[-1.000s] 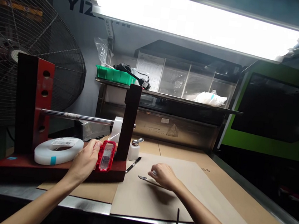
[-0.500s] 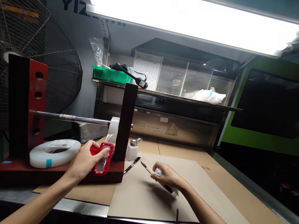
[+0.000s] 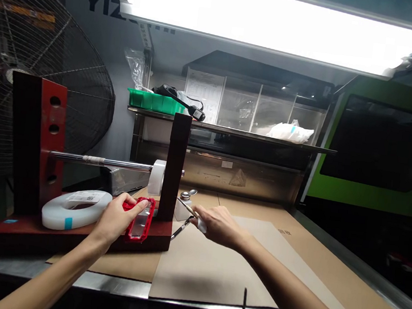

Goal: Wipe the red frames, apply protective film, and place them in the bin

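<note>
Red frame (image 3: 140, 219) — a small oblong piece with a clear middle, stood on the near edge of the dark red stand's base (image 3: 70, 238), just left of the stand's right post (image 3: 174, 166). Its long axis ran near-to-far and tilted up, top end leaning away toward the post; the clear face looked up and toward the wearer, probably so the pane could be seen and worked on.

Left hand (image 3: 117, 219) — closed on the frame's left side, thumb across the top edge, fingers wrapped behind, apparently steadying it against the base.

Right hand (image 3: 216, 225) — closed around a thin blade tool (image 3: 187, 207) with a scrap of white wrapping at the grip. The tool's tip pointed left and slightly far, toward the frame, stopping short of it beside the post. Held like a pen, likely for fine control.

Nearby items:
- black pen (image 3: 182, 227), lying on the cardboard sheet (image 3: 215, 269), just under the right hand's fingers;
- small white bottle (image 3: 182, 207) behind the blade;
- white tape roll (image 3: 75, 208) flat on the base, left of the left hand;
- steel rod (image 3: 101, 161) spanning the posts, carrying a second white roll (image 3: 157, 177);
- wire fan (image 3: 44, 71), far left.
</note>
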{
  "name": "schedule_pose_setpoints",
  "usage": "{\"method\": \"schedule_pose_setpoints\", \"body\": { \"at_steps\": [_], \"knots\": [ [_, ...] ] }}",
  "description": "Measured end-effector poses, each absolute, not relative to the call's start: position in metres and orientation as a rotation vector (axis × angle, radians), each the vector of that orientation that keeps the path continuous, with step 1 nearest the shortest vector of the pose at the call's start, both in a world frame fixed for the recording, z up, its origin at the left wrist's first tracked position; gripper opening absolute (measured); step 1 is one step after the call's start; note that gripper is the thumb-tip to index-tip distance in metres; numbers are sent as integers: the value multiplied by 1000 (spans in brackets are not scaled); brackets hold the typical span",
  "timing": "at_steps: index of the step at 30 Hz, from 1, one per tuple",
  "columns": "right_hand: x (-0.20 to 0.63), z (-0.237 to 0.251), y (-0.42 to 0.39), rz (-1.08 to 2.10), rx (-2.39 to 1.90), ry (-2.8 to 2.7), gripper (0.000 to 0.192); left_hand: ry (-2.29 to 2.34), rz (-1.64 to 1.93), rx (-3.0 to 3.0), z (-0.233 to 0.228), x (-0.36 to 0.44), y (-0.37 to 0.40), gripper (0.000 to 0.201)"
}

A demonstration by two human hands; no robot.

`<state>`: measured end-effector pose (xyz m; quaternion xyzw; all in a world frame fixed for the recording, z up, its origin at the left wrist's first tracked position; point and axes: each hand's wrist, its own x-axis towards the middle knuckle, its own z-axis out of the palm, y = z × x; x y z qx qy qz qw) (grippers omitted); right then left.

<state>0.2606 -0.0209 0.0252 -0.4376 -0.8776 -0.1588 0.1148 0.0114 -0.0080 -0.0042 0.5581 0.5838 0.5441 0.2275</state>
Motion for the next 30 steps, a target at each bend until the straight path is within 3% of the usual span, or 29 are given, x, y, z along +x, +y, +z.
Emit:
{"method": "schedule_pose_setpoints", "body": {
  "at_steps": [10, 30],
  "knots": [
    [215, 54, 2, -841, -1010, -2653, 25, 1628, 1426, 1529, -5, 12, -7, 41],
    [193, 62, 5, -877, -1001, -2801, 22, 1606, 1409, 1513, -4, 10, -10, 38]
  ]
}}
